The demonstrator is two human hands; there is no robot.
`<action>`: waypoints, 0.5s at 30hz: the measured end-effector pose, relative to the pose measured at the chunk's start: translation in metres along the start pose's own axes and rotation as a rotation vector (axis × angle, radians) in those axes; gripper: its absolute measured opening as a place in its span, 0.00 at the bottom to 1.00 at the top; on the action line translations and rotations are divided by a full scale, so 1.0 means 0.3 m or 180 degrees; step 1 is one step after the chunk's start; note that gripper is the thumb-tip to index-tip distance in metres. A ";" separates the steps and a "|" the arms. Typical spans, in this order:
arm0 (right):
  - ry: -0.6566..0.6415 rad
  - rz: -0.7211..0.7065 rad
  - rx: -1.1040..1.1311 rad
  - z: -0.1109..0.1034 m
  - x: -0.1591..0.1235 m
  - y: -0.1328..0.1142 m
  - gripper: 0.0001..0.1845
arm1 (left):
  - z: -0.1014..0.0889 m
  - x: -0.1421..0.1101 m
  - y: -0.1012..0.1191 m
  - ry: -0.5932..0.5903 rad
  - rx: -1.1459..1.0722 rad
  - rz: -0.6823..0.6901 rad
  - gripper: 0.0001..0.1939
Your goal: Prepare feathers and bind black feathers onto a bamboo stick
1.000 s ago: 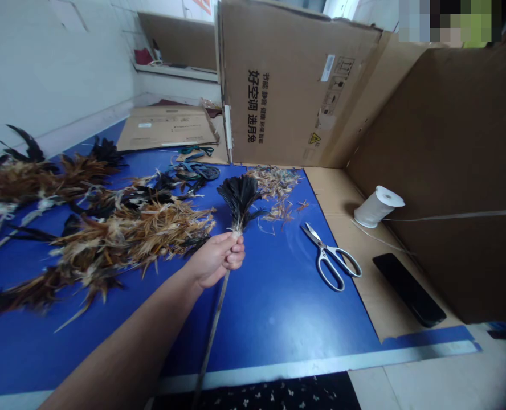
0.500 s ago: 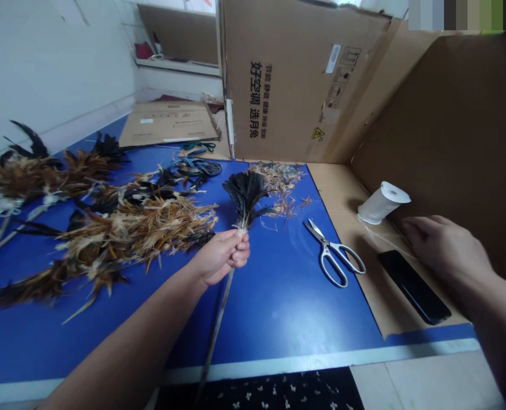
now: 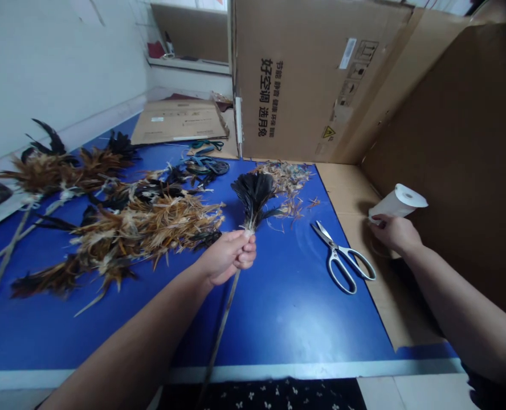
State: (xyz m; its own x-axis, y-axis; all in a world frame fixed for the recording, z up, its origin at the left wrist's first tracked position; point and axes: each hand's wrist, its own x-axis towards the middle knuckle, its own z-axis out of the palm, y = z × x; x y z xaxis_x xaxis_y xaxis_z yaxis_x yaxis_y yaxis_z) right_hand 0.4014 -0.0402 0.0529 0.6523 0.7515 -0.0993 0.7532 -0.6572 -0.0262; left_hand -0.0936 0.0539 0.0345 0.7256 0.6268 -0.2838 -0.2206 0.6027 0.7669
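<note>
My left hand (image 3: 235, 256) is closed around a thin stick (image 3: 223, 330) and the pale quill ends of a black feather bunch (image 3: 253, 193), which fans out above the fist. The stick runs down past the table's front edge. At the right, my right hand (image 3: 396, 232) has its fingers closed at the lower end of a white roll of thread (image 3: 396, 200), which leans to the right. Exactly how the fingertips grip it is partly hidden. Silver-handled scissors (image 3: 342, 259) lie slightly open between the hands.
Brown and black feather bundles (image 3: 146, 228) cover the table's left side, some tied on sticks (image 3: 9, 250). Loose feather scraps (image 3: 287, 179) lie behind the black bunch. Cardboard panels (image 3: 304, 85) stand at the back and right. A dark phone (image 3: 411, 285) is partly hidden beneath my right forearm.
My right hand has moved from above the phone leftward and away from me to the white roll, which now leans more. The left hand keeps its hold; the view has shifted slightly.
</note>
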 end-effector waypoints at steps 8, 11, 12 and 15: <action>0.0200 -0.0085 0.0555 -0.020 0.005 -0.026 0.16 | 0.002 0.007 -0.007 -0.0017 0.0021 0.0089 0.26; 0.0591 -0.0301 0.1073 -0.086 -0.037 -0.020 0.07 | 0.001 0.009 -0.008 -0.0050 0.0008 0.0078 0.26; 0.0724 -0.0401 0.1280 -0.113 -0.059 -0.024 0.07 | 0.000 0.009 -0.008 -0.0058 -0.0008 0.0076 0.26; 0.1125 -0.0803 0.2022 -0.203 -0.151 -0.069 0.14 | -0.002 0.010 -0.010 -0.0066 -0.0053 0.0071 0.25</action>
State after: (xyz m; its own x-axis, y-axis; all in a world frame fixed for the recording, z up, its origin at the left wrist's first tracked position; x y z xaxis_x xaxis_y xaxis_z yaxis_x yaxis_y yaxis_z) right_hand 0.3612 -0.0571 0.1185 0.5359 0.7866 0.3066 0.7591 -0.2901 -0.5827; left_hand -0.0912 0.0544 0.0310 0.7338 0.6299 -0.2547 -0.2476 0.5970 0.7630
